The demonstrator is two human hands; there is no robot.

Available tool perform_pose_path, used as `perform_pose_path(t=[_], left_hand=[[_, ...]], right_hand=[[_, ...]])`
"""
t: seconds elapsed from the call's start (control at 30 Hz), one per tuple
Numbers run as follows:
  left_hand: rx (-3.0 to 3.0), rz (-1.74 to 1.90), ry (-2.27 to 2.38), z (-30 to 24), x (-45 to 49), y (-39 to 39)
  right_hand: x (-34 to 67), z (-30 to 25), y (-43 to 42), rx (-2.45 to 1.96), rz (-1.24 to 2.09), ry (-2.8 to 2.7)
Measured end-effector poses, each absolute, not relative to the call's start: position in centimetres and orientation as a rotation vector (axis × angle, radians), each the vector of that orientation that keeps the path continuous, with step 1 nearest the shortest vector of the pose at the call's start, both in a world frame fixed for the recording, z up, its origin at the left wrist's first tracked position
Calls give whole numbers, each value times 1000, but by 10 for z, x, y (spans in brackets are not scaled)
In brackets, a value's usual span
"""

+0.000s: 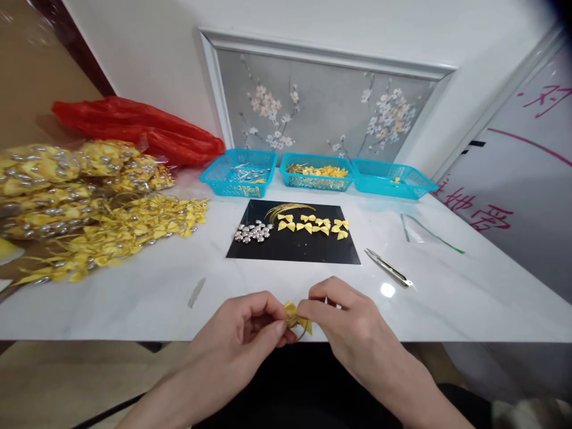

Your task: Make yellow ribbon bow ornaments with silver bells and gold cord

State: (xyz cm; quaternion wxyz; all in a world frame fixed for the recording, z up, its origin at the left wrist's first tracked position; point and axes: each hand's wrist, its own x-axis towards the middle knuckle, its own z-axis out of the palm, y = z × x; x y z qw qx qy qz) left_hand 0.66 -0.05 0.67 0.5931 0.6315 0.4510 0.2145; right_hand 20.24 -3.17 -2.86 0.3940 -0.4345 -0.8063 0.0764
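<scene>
Yellow ribbon bow (297, 316) sits pinched between the fingers of the left hand (248, 328) and right hand (346, 319) at the tabletop's (156, 292) near edge, seemingly steadied for close work, black mat (295, 250) beyond.

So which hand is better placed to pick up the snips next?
Probably the right hand: the snips lie on the table on its side, just beyond it. The left hand sits farther away, and both pinch the yellow bow.
</scene>
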Motion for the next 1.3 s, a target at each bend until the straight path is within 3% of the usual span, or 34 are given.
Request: perform_pose_path(t=[0.33, 1.03, 1.3], left_hand=[[1427, 482, 1021, 13, 9, -3], [1492, 570, 1105, 7, 12, -5], [1593, 550, 1143, 3, 12, -5]], right_hand=[[202, -26, -31, -1051, 310, -1970], [187, -22, -41, -1153, -311, -2090], [198, -26, -35, -1103, -23, -2097]])
